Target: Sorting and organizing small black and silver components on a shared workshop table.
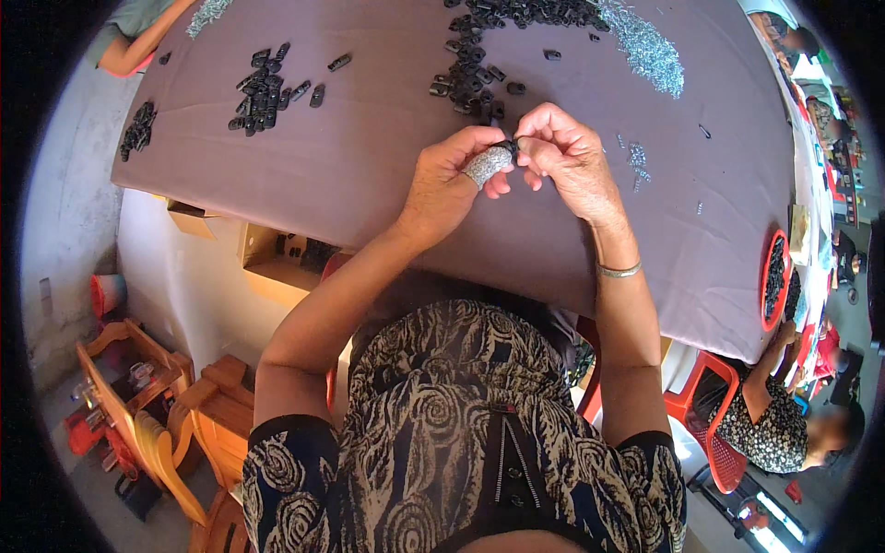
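Above the near part of the table, my two hands meet at a small black plastic piece (513,147). My left hand (442,184) pinches it from the left; a silvery grey wrap (489,166) covers one of its digits. From the other side the thumb and fingertips of my right hand (573,166) close on the same piece, hiding most of it. Just beyond them lies a heap of similar black pieces (470,69), running back to the far edge. A few small metal springs (638,158) are scattered right of my right hand.
A large pile of shiny springs (645,51) lies at the far right of the cloth-covered table (350,175). Black pieces are grouped at left (263,97). A red tray (776,276) of black parts sits at the right edge. Other people work at far left and right.
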The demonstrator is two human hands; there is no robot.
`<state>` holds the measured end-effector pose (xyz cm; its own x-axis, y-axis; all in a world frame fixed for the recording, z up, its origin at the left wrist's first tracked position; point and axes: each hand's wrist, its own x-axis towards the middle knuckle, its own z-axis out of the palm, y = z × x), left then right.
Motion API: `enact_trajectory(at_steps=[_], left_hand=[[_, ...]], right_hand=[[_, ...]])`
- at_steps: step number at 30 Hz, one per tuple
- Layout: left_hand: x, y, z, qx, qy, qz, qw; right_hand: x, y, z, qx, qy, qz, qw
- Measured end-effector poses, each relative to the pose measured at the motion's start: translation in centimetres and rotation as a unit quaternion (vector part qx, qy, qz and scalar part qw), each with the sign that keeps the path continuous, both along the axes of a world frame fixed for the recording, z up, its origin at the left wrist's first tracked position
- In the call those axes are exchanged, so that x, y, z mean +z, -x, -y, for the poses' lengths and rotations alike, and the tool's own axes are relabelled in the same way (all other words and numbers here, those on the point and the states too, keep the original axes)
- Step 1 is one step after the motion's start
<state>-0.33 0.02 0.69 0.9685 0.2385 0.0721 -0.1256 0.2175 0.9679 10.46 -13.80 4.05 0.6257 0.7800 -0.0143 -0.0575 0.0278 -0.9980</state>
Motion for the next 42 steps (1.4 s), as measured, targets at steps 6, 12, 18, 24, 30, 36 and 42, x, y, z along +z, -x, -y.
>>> enact_trajectory(at_steps=[6,12,18,24,30,36,42], left_hand=[[0.4,0.2,0.2,-0.008,-0.012,0.0,1.0],[-0.2,0.3,0.0,-0.023,-0.014,0.005,1.0],[0.2,0.3,-0.1,-0.034,-0.016,-0.003,0.999],[0.1,0.2,0.1,-0.023,-0.008,0.003,1.0],[0.1,0.2,0.5,0.002,-0.034,0.009,0.999],[0.0,0.3,0.4,-0.002,-0.072,0.009,0.997],[0.2,0.6,0.6,-0.006,-0.101,-0.025,0.995]], right_hand=[[-0.3,-0.3,0.4,0.021,-0.015,-0.037,0.999],[-0.4,-0.5,0.5,0.05,-0.003,-0.055,0.997],[-0.4,0.0,0.1,0.054,-0.022,-0.038,0.998],[-0.4,0.4,-0.1,0.049,-0.036,0.014,0.998],[-0.3,0.1,0.3,0.06,-0.012,0.022,0.998],[0.0,0.0,0.7,0.084,0.018,0.016,0.996],[-0.4,0.5,0.5,0.064,0.042,0.028,0.997]])
